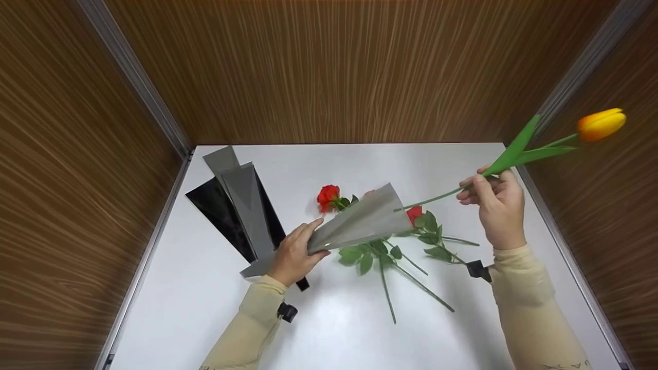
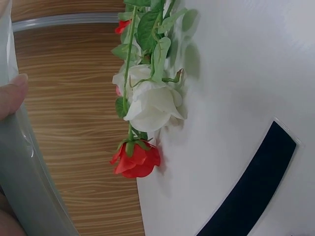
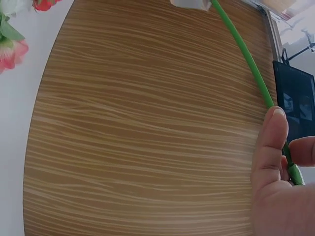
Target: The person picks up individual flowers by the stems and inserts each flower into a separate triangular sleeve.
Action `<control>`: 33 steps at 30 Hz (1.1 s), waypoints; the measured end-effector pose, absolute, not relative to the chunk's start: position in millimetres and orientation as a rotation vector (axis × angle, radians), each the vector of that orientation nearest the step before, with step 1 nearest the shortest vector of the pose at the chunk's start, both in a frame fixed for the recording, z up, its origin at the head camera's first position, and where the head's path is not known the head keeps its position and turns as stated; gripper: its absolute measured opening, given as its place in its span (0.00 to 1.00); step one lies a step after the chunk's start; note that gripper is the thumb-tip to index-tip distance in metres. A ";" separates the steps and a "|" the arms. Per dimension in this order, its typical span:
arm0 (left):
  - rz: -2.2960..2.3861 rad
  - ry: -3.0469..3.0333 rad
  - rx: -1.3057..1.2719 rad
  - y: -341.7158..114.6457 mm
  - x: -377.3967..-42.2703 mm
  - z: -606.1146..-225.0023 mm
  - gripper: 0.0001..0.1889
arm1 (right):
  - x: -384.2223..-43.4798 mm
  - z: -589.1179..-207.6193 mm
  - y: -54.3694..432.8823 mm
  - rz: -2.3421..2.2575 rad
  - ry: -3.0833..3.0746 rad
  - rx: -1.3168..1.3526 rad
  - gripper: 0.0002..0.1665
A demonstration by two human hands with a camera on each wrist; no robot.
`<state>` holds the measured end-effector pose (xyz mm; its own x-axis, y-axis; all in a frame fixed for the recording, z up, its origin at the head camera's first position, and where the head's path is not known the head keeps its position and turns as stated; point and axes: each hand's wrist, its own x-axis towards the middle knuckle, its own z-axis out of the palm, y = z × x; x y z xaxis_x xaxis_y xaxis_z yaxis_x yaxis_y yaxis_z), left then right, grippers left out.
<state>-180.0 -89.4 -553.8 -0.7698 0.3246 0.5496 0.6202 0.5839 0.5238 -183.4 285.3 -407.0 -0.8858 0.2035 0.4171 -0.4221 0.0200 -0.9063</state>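
My left hand (image 1: 297,254) grips the narrow end of a grey cone-shaped bouquet sleeve (image 1: 365,218), its wide mouth facing right. Between thumb and fingers, my right hand (image 1: 501,210) pinches the green stem of a yellow-orange tulip (image 1: 601,125). The bloom points up and right, away from the sleeve. The stem's lower end is at the sleeve's mouth; how far inside it reaches I cannot tell. In the right wrist view the stem (image 3: 251,64) runs from my fingers to the sleeve's pale edge (image 3: 192,4).
Black and grey sleeves (image 1: 247,205) lie at the left, partly behind my left hand. Beneath the held sleeve are red roses (image 1: 328,198), a white rose (image 2: 155,105), a pink flower (image 3: 11,53) and leafy stems (image 1: 426,290). Wood-grain panels (image 1: 329,72) enclose the white table (image 1: 169,318).
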 end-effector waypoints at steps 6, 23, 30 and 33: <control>-1.057 -2.406 -0.773 -89.8 -178.9 -550.2 0.40 | -184.5 -415.4 272.3 1.865 -2.032 0.242 0.10; -1.124 -2.427 -0.780 -82.1 -178.3 -550.1 0.40 | -170.2 -419.8 247.1 1.662 -2.407 0.315 0.06; -1.152 -2.421 -0.788 -78.5 -178.6 -551.4 0.40 | -169.8 -425.2 240.0 1.675 -2.453 0.325 0.09; -1.145 -2.406 -0.792 -76.8 -179.2 -552.0 0.41 | -175.1 -436.5 241.0 1.689 -2.449 0.322 0.15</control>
<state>-179.2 -76.8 -552.0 -0.7781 0.3317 0.5333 0.6231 0.5144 0.5892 -175.1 241.0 -436.5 -0.9658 -0.0908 0.2429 -0.2593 0.3435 -0.9026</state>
